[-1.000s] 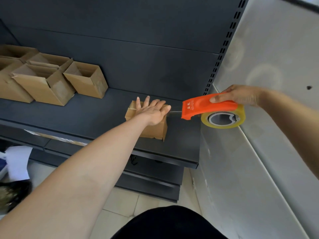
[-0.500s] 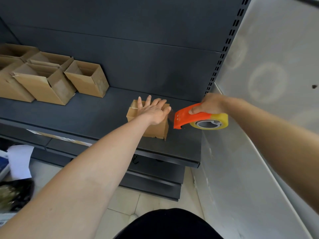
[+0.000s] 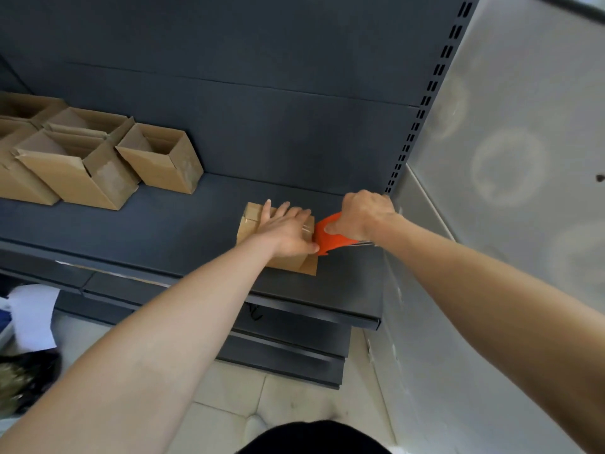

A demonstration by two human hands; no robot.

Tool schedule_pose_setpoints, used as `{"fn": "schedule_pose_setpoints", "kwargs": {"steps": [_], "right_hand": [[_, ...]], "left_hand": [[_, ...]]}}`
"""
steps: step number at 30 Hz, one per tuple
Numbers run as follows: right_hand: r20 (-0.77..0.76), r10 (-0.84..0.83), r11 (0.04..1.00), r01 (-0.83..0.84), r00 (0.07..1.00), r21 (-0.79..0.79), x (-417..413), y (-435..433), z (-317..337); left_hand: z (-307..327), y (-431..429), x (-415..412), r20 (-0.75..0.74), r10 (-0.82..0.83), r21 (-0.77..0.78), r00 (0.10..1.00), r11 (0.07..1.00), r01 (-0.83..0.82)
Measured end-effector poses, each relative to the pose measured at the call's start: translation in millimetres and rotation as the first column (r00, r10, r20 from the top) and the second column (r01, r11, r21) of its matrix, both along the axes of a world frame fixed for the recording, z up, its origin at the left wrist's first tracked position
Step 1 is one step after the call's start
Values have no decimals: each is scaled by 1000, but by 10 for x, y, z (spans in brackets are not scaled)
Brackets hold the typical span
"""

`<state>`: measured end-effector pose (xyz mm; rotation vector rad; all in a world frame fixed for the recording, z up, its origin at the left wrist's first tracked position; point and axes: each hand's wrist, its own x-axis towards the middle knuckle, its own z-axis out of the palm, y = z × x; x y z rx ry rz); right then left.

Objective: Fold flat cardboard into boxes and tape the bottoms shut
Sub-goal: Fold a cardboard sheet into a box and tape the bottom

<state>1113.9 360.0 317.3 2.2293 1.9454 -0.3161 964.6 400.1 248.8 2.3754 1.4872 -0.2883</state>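
In the head view, the left arm reaches forward and to the right across the dark shelf (image 3: 163, 231). The left hand (image 3: 288, 229) lies flat on top of the small cardboard box (image 3: 250, 221), fingers straight and slightly spread, holding nothing. Its thumb points toward the orange tape dispenser (image 3: 330, 239).

The right arm comes in from the right edge with the wrist bent down. The right hand (image 3: 363, 214) is curled round the tape dispenser's handle, gripping it. The dispenser's front end touches the right side of the box top, just beside the left thumb. The hand hides the tape roll.

The box sits toward the right end of the shelf, near its front edge (image 3: 311, 306), with a strip of bare shelf before the lip. To the right, the slotted upright (image 3: 422, 109) and the grey side panel (image 3: 491, 224) stand close to the right hand. To the left, open shelf runs to a group of open-topped boxes (image 3: 160, 158), well apart from the hands. Behind the box, bare shelf reaches the back panel. Pale floor tiles (image 3: 229, 394) show below.
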Motion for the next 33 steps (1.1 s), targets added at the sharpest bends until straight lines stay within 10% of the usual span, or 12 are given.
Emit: {"fn": "schedule_pose_setpoints", "kwargs": {"steps": [19,33], "right_hand": [[270,134,988,-150,953,38,-176,-37,-258],[58,-258,965,260,964,-38,22,14,-958]], "left_hand": [[3,35,-108,96,-103,33,990,994,100],[12,-117,-251,114,-142,116,983,985,129]]}}
